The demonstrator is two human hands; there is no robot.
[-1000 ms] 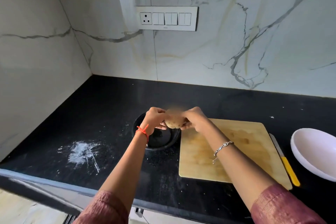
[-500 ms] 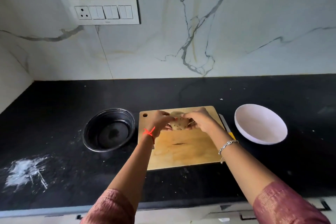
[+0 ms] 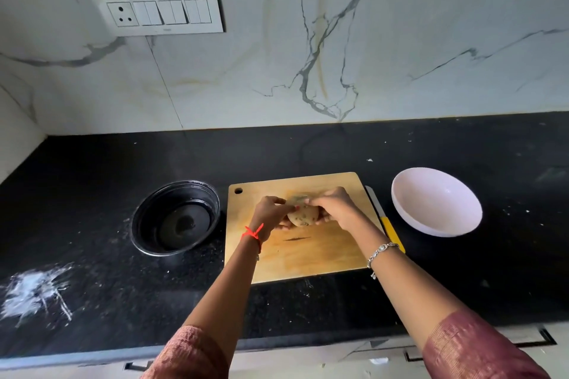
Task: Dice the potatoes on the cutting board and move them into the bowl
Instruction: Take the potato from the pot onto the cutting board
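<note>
A pale brown potato with dark specks is held just above the middle of the wooden cutting board. My left hand grips it from the left and my right hand grips it from the right. A second potato peeks out behind the fingers. A white bowl sits right of the board. A knife with a yellow handle lies between the board and the white bowl.
A dark glass bowl stands left of the board on the black counter. A white powder smear marks the counter's front left. A marble wall with a switch panel rises behind.
Both hands carried the potatoes from over the dark bowl rightward to above the cutting board. The view swung right too, bringing the white bowl fully in.
</note>
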